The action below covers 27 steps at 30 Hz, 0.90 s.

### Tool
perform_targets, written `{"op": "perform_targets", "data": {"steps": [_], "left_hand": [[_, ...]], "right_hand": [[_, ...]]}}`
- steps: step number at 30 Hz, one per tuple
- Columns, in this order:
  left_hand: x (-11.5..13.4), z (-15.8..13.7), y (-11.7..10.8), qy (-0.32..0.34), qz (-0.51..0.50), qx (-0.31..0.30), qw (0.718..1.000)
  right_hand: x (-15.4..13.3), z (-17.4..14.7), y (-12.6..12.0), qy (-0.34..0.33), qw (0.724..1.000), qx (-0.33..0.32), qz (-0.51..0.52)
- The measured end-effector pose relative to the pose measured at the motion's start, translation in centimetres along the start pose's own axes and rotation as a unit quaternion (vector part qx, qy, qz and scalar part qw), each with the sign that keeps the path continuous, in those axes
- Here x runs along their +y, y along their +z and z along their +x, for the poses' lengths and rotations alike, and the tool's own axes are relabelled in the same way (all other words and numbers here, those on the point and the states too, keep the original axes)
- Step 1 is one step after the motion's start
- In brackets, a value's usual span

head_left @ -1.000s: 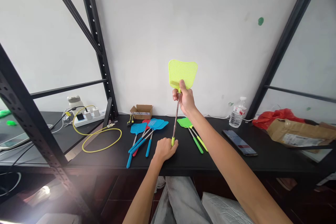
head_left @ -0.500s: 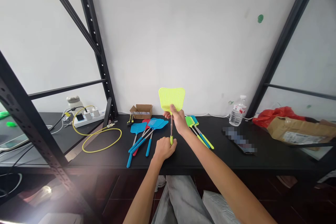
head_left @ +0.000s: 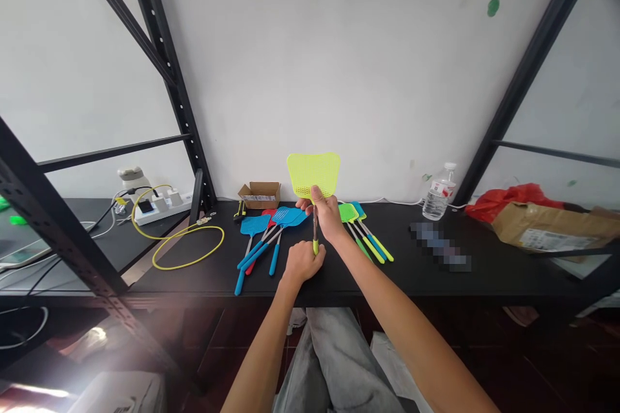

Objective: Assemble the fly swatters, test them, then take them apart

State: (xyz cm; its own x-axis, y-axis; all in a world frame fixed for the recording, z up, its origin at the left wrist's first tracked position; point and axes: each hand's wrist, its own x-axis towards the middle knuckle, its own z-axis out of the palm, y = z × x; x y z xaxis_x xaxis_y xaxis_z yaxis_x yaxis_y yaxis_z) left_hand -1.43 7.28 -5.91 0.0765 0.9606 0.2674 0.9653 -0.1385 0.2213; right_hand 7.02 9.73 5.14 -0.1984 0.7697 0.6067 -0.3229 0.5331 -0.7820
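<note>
Our left hand [head_left: 303, 261] is closed around the short yellow-green grip at the bottom of a yellow-green plastic fly swatter [head_left: 314, 169] with a slim metal rod. Our right hand [head_left: 327, 218] pinches its neck just under the perforated, flared head, thumb laid over the front and fingers curled behind. We hold the swatter nearly upright in front of us, its head against the background of the plain white wall [head_left: 271, 64]; whether our left hand rests on the long black tabletop [head_left: 194, 281], we cannot tell.

To the left of our hands, several blue plastic swatters with metal rods [head_left: 254, 226] lie loosely crossed, with a red plastic swatter [head_left: 268, 213] partly under them. Behind them sits a small open brown cardboard box [head_left: 261, 195]. Farther left we see a looped yellow cable [head_left: 188, 266] and a white power strip with plugs in it [head_left: 165, 206].

Just beyond our right hand lies a second bunch of swatters with green and blue heads [head_left: 349, 212], their handles pointing towards us. Farther right stand a clear plastic bottle with a red-and-white label [head_left: 438, 197], a pixelated flat object [head_left: 440, 245] and a brown cardboard parcel [head_left: 552, 226] beside crumpled red plastic [head_left: 513, 197].
</note>
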Motion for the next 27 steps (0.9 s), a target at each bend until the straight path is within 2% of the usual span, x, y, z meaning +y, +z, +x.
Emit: {"op": "perform_targets", "data": {"steps": [8,12,16,20,23,27], "left_hand": [[0.2,0.0,0.0,-0.003,0.008,-0.01,1.0],[0.2,0.1,-0.2,-0.005,0.008,-0.013,1.0],[0.2,0.4,-0.2,-0.011,0.001,-0.023,1.0],[0.3,0.4,-0.3,-0.007,-0.002,-0.002,1.0],[0.4,0.4,-0.3,-0.013,0.002,-0.001,1.0],[0.4,0.3,-0.2,-0.017,0.009,-0.01,1.0]], "right_hand": [[1.0,-2.0,-1.5,0.034,0.999,0.013,-0.021],[1.9,-2.4,-2.3,0.039,0.999,-0.011,-0.026],[4.0,-3.7,-3.3,0.071,0.996,-0.044,-0.021],[5.9,-5.2,-4.4,0.098,0.992,-0.067,-0.033],[6.3,-6.0,-5.2,0.102,0.989,-0.07,-0.08],[6.6,-6.1,-6.1,0.091,0.971,-0.079,-0.205]]}}
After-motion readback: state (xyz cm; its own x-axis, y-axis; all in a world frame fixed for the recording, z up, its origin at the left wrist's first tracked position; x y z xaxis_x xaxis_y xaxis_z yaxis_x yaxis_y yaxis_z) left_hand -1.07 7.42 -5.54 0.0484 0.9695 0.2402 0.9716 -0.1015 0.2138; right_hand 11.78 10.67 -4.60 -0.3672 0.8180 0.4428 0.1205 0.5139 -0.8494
